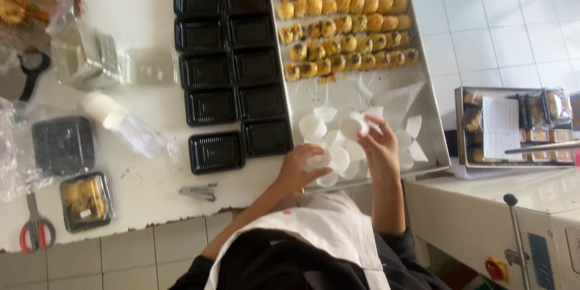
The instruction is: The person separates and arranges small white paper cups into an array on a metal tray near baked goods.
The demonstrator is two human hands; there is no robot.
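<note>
Step in hand: separating white paper cups (338, 158) on near end of metal baking tray (438, 145). Left hand (300, 168) gripped cup stack; right hand (379, 145) pinched single cup (352, 125). Next move likely needs clean peel-off.

The left hand (300, 168) hides part of a white paper cup (318, 161), and the basket (30, 0) at the desk's far left corner is cut off and blurry.

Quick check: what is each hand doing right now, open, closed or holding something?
Left hand: closed on a stack of white paper cups.
Right hand: holding one paper cup over the tray.
</note>
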